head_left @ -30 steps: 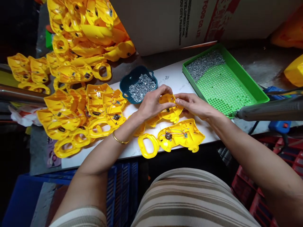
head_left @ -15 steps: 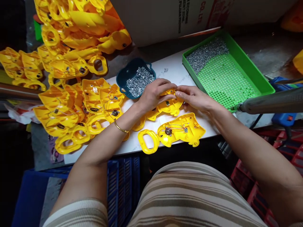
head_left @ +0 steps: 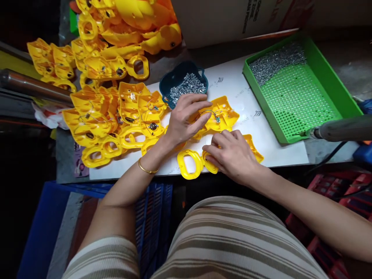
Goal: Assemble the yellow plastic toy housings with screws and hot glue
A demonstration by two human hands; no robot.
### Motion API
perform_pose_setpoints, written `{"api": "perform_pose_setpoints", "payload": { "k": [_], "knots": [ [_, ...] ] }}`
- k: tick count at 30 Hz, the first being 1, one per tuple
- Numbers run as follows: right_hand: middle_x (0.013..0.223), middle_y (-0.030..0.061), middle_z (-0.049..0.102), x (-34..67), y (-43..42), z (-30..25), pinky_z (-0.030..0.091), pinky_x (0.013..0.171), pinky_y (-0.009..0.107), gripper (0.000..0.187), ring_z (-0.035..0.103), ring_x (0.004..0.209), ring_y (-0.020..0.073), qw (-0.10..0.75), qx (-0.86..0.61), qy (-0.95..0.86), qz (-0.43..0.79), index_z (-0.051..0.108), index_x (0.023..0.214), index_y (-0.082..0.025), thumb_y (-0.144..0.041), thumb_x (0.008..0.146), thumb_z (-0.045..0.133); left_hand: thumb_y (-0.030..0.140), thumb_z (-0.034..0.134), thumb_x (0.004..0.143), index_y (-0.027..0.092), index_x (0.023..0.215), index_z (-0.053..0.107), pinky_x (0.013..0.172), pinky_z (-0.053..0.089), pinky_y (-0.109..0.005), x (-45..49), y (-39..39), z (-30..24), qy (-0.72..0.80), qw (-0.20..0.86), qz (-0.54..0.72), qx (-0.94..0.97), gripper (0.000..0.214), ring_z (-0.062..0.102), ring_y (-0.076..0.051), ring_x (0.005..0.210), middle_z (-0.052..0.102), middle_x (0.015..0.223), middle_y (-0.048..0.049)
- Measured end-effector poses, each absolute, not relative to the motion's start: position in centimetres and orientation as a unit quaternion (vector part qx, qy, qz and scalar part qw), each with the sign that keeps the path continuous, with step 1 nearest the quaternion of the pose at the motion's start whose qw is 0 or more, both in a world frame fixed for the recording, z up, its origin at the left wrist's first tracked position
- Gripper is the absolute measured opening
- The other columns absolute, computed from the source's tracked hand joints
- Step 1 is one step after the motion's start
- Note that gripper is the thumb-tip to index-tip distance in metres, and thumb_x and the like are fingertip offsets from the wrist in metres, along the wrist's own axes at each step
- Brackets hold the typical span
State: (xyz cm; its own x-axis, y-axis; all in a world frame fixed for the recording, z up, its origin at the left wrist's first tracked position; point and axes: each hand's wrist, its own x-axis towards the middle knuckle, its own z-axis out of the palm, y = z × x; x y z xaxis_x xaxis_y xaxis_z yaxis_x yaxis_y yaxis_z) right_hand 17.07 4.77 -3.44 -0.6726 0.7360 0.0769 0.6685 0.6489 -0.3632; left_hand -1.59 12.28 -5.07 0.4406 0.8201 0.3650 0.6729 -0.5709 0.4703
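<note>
My left hand [head_left: 184, 120] is over the left part of a yellow plastic shell half [head_left: 223, 112], thumb and fingers apart. A small green circuit board [head_left: 217, 119] with thin wires shows inside that shell. My right hand [head_left: 234, 155] lies over a second yellow shell half [head_left: 254, 149] nearer the table's front edge, its fingers bent down toward the shell's inside. Its fingertips are partly hidden, so I cannot make out what they pinch. The nearer shell's ring-shaped handle [head_left: 190, 164] sticks out to the left. Behind my left hand, a dark teal bowl [head_left: 168, 83] holds small screws.
Several wired yellow shells [head_left: 139, 104] crowd the left side, with a larger pile [head_left: 139, 19] behind. A green perforated tray [head_left: 302, 97] with screws stands at right, a cylindrical tool [head_left: 343, 128] reaching over its corner. Blue crates [head_left: 154, 217] and red crates [head_left: 334, 186] stand below.
My hands were together at the farther shell and have parted. The right hand has moved down onto the nearer shell; the left has opened. The camera view has shifted left.
</note>
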Motion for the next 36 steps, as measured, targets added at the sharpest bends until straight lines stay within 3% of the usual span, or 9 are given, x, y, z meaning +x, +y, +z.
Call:
{"api": "perform_pose_setpoints", "payload": {
  "k": [3,8,11,16,23,27,31,36],
  "knots": [
    [0.085,0.0079,0.068,17.1,5.1,-3.4,0.029,0.069,0.037,0.017,0.053,0.086,0.0234,0.095,-0.400,-0.893,0.185,0.072,0.085,-0.019,-0.023,0.091,0.056,0.039,0.054,0.093,0.025,0.098,0.070,0.101,0.045,-0.044,-2.4,11.0,-4.9,0.455,0.106,0.296,0.833,0.022,0.056,-0.021,0.113,0.066,0.116,-0.0038],
    [0.088,0.0051,0.073,21.7,4.9,-3.3,0.041,0.072,0.034,0.016,0.061,0.082,0.0195,0.270,-0.484,-0.776,0.300,0.072,0.094,-0.019,-0.026,0.090,0.059,0.030,0.057,0.092,0.025,0.095,0.073,0.103,0.043,-0.046,-0.3,8.6,-4.4,0.431,0.151,0.286,0.842,0.017,0.050,-0.023,0.120,0.066,0.119,-0.0039],
    [0.086,0.0032,0.073,24.4,4.1,-3.7,0.044,0.066,0.029,0.015,0.061,0.073,0.0155,0.318,-0.534,-0.696,0.360,0.073,0.095,-0.021,-0.026,0.087,0.062,0.026,0.055,0.093,0.024,0.100,0.073,0.108,0.038,-0.049,2.3,7.4,-4.6,0.400,0.206,0.259,0.855,0.020,0.043,-0.024,0.127,0.062,0.127,-0.0055],
    [0.086,0.0037,0.071,26.1,3.2,-4.5,0.045,0.065,0.027,0.017,0.061,0.073,0.0144,0.339,-0.565,-0.631,0.410,0.073,0.097,-0.019,-0.026,0.086,0.062,0.025,0.053,0.093,0.022,0.101,0.072,0.111,0.034,-0.050,5.8,6.9,-4.8,0.382,0.272,0.235,0.851,0.021,0.039,-0.026,0.131,0.059,0.131,-0.0068],
    [0.081,0.0019,0.069,26.4,3.1,-4.8,0.045,0.065,0.027,0.014,0.058,0.070,0.0132,0.355,-0.550,-0.642,0.398,0.072,0.095,-0.019,-0.022,0.087,0.061,0.031,0.068,0.085,0.023,0.084,0.072,0.110,0.035,-0.050,7.0,7.0,-5.0,0.428,0.328,0.239,0.808,0.009,0.044,-0.026,0.128,0.063,0.124,-0.0045],
    [0.091,0.0055,0.069,26.5,2.7,-5.0,0.047,0.064,0.027,0.019,0.061,0.076,0.0151,0.361,-0.543,-0.657,0.378,0.070,0.101,-0.018,-0.022,0.089,0.057,0.031,0.067,0.086,0.023,0.084,0.072,0.112,0.031,-0.050,7.0,6.3,-4.6,0.452,0.303,0.237,0.805,0.010,0.038,-0.026,0.133,0.059,0.130,-0.0043],
    [0.105,0.0114,0.068,26.6,1.4,-5.7,0.052,0.075,0.031,0.027,0.065,0.091,0.0192,0.342,-0.583,-0.652,0.343,0.065,0.112,-0.013,-0.021,0.092,0.048,0.030,0.062,0.089,0.023,0.085,0.071,0.116,0.023,-0.053,6.8,5.1,-4.1,0.476,0.264,0.197,0.816,0.012,0.026,-0.028,0.141,0.048,0.143,-0.0038],
    [0.110,0.0115,0.065,26.6,0.1,-6.9,0.052,0.058,0.028,0.033,0.062,0.054,0.0092,0.294,-0.588,-0.608,0.445,0.061,0.119,-0.013,-0.029,0.094,0.045,0.030,0.061,0.089,0.021,0.084,0.071,0.117,0.016,-0.055,7.4,3.9,-4.5,0.489,0.234,0.178,0.821,0.014,0.021,-0.030,0.143,0.041,0.149,-0.0054]
  ]
}}
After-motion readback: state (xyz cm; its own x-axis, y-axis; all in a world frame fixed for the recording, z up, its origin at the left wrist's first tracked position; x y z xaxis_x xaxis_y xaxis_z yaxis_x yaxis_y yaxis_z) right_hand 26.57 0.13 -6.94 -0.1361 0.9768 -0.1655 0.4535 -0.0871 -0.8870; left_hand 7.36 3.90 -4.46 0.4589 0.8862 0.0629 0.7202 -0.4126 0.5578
